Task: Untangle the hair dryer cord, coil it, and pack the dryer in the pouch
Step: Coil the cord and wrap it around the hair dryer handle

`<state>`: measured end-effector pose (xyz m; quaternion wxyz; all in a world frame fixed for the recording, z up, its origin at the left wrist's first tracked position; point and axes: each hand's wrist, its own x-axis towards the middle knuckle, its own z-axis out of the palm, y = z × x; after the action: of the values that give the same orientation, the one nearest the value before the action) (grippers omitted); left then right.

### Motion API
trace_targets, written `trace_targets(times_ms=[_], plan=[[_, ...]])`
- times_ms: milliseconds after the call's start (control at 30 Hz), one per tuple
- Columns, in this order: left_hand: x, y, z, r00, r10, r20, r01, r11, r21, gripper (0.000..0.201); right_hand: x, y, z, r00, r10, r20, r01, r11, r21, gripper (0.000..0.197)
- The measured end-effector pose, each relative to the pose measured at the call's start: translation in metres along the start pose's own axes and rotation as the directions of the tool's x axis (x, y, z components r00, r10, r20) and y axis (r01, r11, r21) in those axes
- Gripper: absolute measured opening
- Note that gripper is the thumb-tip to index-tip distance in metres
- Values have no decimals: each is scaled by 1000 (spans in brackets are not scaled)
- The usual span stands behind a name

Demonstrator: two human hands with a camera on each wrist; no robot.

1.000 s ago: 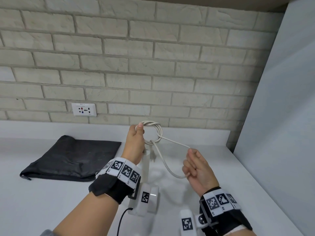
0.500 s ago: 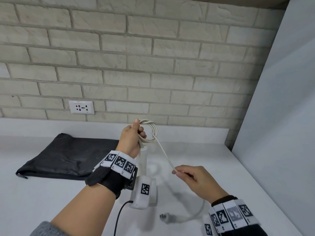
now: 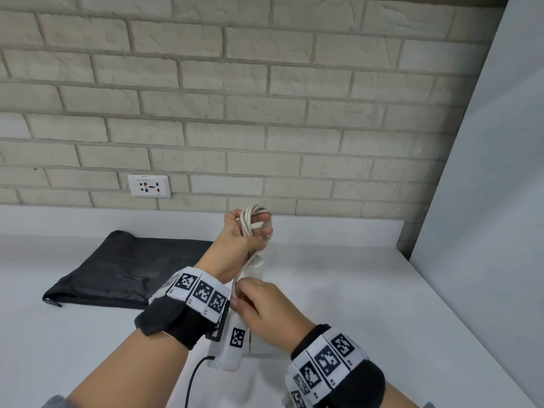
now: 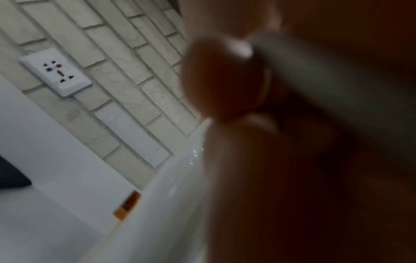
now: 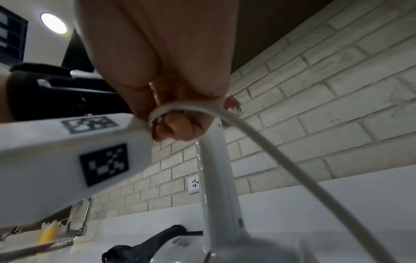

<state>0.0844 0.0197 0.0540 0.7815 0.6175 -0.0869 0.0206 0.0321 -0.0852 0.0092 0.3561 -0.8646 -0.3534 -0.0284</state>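
Observation:
My left hand (image 3: 245,234) is raised over the counter, its fingers curled round several loops of the white cord (image 3: 253,222) and the top of the white hair dryer's handle (image 3: 256,267). My right hand (image 3: 250,301) is just below it, pinching a strand of the cord (image 5: 180,105) beside my left wrist. In the right wrist view the dryer handle (image 5: 217,178) runs down to the dryer's rounded body (image 5: 236,249), and the cord trails off to the lower right. The black pouch (image 3: 123,269) lies flat on the counter to the left. The left wrist view is mostly blurred fingers (image 4: 225,80).
A white counter (image 3: 338,304) meets a brick wall with a socket (image 3: 149,186). A pale grey panel (image 3: 485,201) closes off the right side. A metal rack with a yellow item (image 5: 48,233) stands far left in the right wrist view.
My right hand has moved up and left from the stretched cord to just under my left hand. The loose strand has been drawn in close to the coil.

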Motion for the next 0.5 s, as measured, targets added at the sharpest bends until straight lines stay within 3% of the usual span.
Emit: trace_targets(times_ms=[133,200,267,300,333,433,500], plan=[[-2,-1,-4,999,11,33,-11,1000,3,56,-1,4,1,999,34,24,-34,999,-13,27],[-3,-2,-6,998,7,65,-5,1000,-26,54,-2,10,-11,984,106,-142,-89,988,123,39],[-4,-2,-6,994,9,112,-6,999,-31,53,3,24,-29,874,261,-411,-131,939,318,30],[-4,-3,-6,991,10,134,-6,999,-33,52,7,32,-37,816,347,-463,-153,901,405,20],[-4,-3,-5,988,10,157,-4,999,-37,53,12,35,-44,795,429,-428,-185,845,502,18],[-4,-4,-3,980,0,197,6,1000,-30,59,29,38,-51,860,450,-241,-145,668,730,29],[-5,-4,-3,981,-5,194,2,1000,14,62,37,31,-54,892,383,-240,-75,649,757,25]])
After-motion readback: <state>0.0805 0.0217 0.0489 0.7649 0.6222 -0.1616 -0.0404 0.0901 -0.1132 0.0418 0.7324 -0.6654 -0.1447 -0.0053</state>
